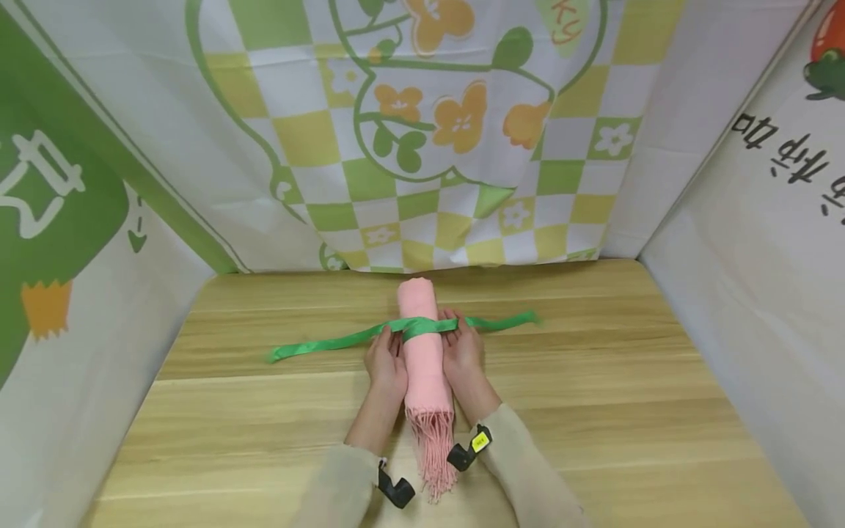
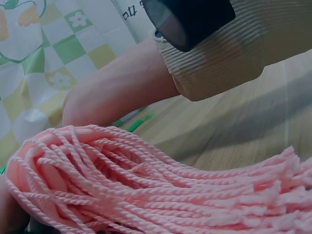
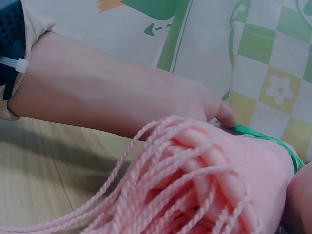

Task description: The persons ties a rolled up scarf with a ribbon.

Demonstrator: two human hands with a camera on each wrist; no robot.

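Rolled pink scarf (image 1: pixel 422 345) lies lengthwise toward the table's (image 1: pixel 594 411) back edge; left hand (image 1: pixel 386 364) and right hand (image 1: pixel 463 350) flank it, each pinching the green ribbon (image 1: pixel 317 346) crossing it.

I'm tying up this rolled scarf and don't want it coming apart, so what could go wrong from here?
The green ribbon crosses the rolled pink scarf near its far end only, so the fringed end may loosen. The ribbon's left tail looks longer than the right, so a knot could come out lopsided. Both the left hand and right hand flank the roll; letting go could let it unroll.
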